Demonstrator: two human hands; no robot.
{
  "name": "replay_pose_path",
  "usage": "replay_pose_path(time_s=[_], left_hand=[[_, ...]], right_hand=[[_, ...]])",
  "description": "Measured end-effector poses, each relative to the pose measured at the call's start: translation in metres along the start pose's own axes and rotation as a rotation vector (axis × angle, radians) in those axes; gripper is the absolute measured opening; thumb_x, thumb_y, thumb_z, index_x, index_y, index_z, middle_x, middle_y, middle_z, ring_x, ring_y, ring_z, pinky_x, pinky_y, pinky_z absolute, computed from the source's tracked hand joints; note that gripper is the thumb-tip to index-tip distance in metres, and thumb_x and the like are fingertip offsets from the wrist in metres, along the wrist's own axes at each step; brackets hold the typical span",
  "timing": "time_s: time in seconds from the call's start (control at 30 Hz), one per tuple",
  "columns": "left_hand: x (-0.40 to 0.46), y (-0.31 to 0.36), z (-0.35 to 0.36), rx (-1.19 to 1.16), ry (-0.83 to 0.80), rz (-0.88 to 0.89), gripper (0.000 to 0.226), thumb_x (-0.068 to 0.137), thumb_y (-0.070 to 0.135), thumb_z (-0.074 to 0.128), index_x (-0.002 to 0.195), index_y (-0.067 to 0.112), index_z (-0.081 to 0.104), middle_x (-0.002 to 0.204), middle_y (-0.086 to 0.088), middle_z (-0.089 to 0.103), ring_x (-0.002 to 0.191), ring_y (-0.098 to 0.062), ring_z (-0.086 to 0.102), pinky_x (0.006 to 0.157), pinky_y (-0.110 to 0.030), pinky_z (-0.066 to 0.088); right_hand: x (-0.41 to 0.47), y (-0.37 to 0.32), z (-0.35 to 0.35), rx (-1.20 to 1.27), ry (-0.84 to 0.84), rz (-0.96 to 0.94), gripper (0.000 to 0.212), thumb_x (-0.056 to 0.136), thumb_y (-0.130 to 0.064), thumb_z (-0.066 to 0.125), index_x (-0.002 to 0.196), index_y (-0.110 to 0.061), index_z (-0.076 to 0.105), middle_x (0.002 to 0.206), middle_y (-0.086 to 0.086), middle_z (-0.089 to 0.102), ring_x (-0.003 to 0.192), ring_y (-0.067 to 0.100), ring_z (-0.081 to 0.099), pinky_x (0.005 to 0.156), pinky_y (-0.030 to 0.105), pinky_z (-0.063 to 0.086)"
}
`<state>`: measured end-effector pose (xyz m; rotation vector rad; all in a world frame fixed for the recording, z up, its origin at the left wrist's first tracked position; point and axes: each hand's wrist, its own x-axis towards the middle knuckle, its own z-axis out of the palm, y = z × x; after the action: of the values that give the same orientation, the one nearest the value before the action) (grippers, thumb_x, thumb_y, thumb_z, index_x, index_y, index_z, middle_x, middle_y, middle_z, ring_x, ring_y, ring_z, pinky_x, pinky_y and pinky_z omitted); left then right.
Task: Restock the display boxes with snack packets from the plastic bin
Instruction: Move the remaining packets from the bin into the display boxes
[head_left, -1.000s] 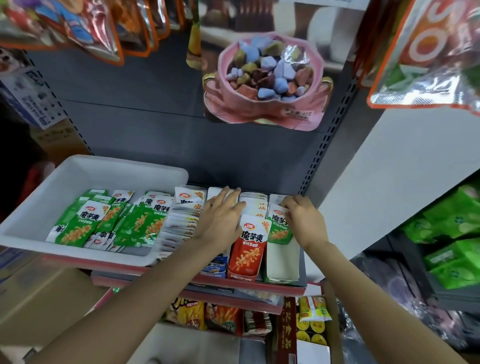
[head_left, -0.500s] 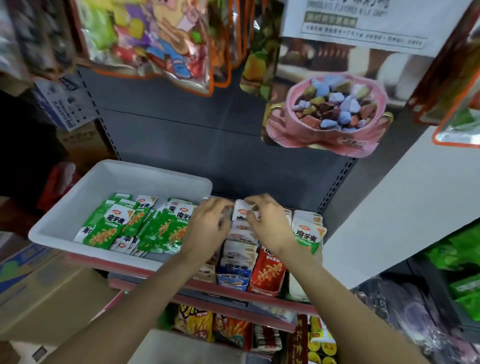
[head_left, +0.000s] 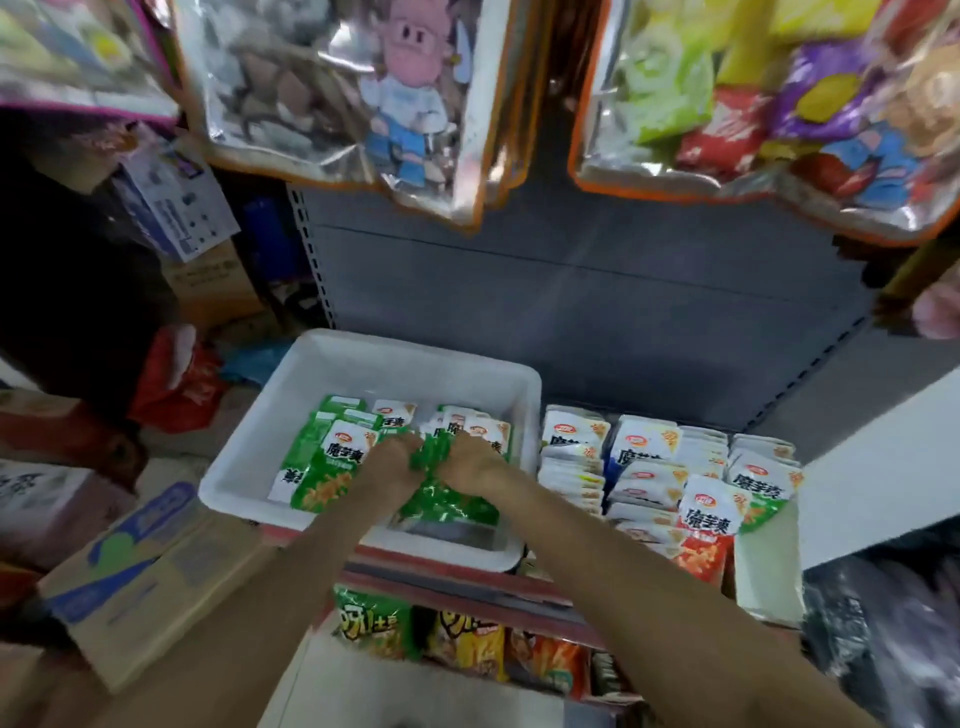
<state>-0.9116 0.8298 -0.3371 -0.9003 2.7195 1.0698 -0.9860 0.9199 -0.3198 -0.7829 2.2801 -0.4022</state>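
Both hands: were down inside the white plastic bin (head_left: 291, 415), close together among the green snack packets (head_left: 332, 467).
Left hand (head_left: 392, 460): fingers curled into the green packets, gripping some.
Right hand (head_left: 470, 462): fingers curled on the same cluster of green packets, just beside the left.
Bin: sat on the shelf edge, left of the display boxes (head_left: 769, 561).
Display boxes: held rows of white, red and green packets (head_left: 706, 514), standing upright.
Lower shelf: yellow and green snack bags (head_left: 374, 623), near side.
Overhead: foil bags (head_left: 395, 104) hung, blurred.
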Motion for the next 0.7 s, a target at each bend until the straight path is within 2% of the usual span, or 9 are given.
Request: replay_pose_path(time_s=[0.07, 0.13, 0.2, 0.27, 0.33, 0.4, 0.47, 0.57, 0.7], left_hand=[[0.008, -0.009, -0.001, 0.041, -0.097, -0.004, 0.015, 0.092, 0.011, 0.054, 0.1, 0.001, 0.063, 0.096, -0.014, 0.065, 0.075, -0.018, 0.059, 0.059, -0.02, 0.045], [0.014, -0.016, 0.0, 0.101, -0.164, -0.011, 0.014, 0.09, 0.001, 0.05, 0.1, -0.003, 0.059, 0.095, -0.015, 0.059, 0.075, -0.018, 0.053, 0.059, -0.021, 0.043], [0.02, -0.02, 0.003, 0.137, -0.211, -0.008, 0.013, 0.089, -0.002, 0.048, 0.097, -0.003, 0.058, 0.095, -0.015, 0.057, 0.079, -0.021, 0.055, 0.068, -0.028, 0.05], [0.024, -0.024, 0.007, 0.169, -0.216, -0.002, 0.014, 0.088, -0.001, 0.048, 0.097, 0.0, 0.059, 0.099, -0.012, 0.057, 0.085, -0.021, 0.057, 0.076, -0.031, 0.052], [0.027, -0.024, 0.012, 0.133, -0.207, -0.019, 0.026, 0.091, 0.002, 0.048, 0.112, 0.006, 0.061, 0.111, -0.01, 0.058, 0.078, -0.014, 0.056, 0.065, -0.023, 0.048], [0.029, -0.021, 0.017, 0.076, -0.177, -0.028, 0.027, 0.094, 0.01, 0.05, 0.119, 0.008, 0.06, 0.113, -0.011, 0.06, 0.065, -0.006, 0.049, 0.056, -0.017, 0.039], [0.031, -0.018, 0.02, 0.006, -0.131, -0.074, 0.026, 0.093, 0.019, 0.057, 0.113, 0.003, 0.065, 0.099, -0.009, 0.063, 0.064, -0.006, 0.048, 0.059, -0.016, 0.039], [0.032, -0.01, 0.02, -0.1, -0.047, -0.166, 0.025, 0.09, 0.019, 0.062, 0.101, -0.002, 0.069, 0.098, -0.014, 0.066, 0.081, -0.018, 0.058, 0.079, -0.025, 0.047], [0.024, 0.0, 0.007, -0.253, 0.07, -0.155, 0.012, 0.093, 0.015, 0.057, 0.087, 0.006, 0.059, 0.112, -0.016, 0.063, 0.107, -0.029, 0.058, 0.086, -0.032, 0.043]], right_hand=[[0.012, 0.004, 0.01, -0.042, -0.021, 0.059, 0.017, 0.095, -0.018, 0.049, 0.101, -0.006, 0.059, 0.101, 0.011, 0.058, 0.096, 0.021, 0.057, 0.08, 0.029, 0.053], [0.017, 0.012, 0.016, 0.01, -0.012, 0.072, 0.029, 0.096, -0.014, 0.048, 0.12, 0.0, 0.055, 0.082, 0.0, 0.048, 0.097, 0.017, 0.047, 0.1, 0.034, 0.043], [0.021, 0.021, 0.022, 0.067, 0.0, 0.08, 0.032, 0.096, -0.013, 0.047, 0.124, 0.001, 0.053, 0.086, 0.0, 0.048, 0.093, 0.014, 0.043, 0.097, 0.032, 0.042], [0.023, 0.025, 0.029, 0.059, -0.028, 0.109, 0.027, 0.096, -0.009, 0.044, 0.12, 0.001, 0.055, 0.096, 0.005, 0.054, 0.09, 0.017, 0.053, 0.083, 0.03, 0.048], [0.023, 0.024, 0.034, 0.102, -0.038, 0.113, 0.024, 0.096, -0.003, 0.039, 0.116, -0.001, 0.053, 0.096, 0.008, 0.056, 0.088, 0.02, 0.056, 0.075, 0.029, 0.047], [0.025, 0.024, 0.037, 0.169, -0.028, 0.11, 0.028, 0.095, 0.001, 0.037, 0.119, -0.004, 0.05, 0.103, 0.012, 0.059, 0.093, 0.026, 0.059, 0.082, 0.034, 0.051], [0.024, 0.025, 0.037, 0.264, -0.008, 0.104, 0.038, 0.094, 0.005, 0.036, 0.13, -0.005, 0.046, 0.115, 0.017, 0.059, 0.1, 0.029, 0.06, 0.091, 0.039, 0.051], [0.02, 0.025, 0.035, 0.405, 0.021, 0.101, 0.046, 0.095, 0.005, 0.037, 0.139, -0.004, 0.038, 0.124, 0.015, 0.056, 0.106, 0.025, 0.056, 0.097, 0.035, 0.046], [0.01, 0.02, 0.016, 0.522, 0.171, 0.017, 0.036, 0.087, 0.002, 0.051, 0.119, -0.015, 0.05, 0.102, 0.005, 0.06, 0.092, 0.019, 0.057, 0.084, 0.035, 0.049]])
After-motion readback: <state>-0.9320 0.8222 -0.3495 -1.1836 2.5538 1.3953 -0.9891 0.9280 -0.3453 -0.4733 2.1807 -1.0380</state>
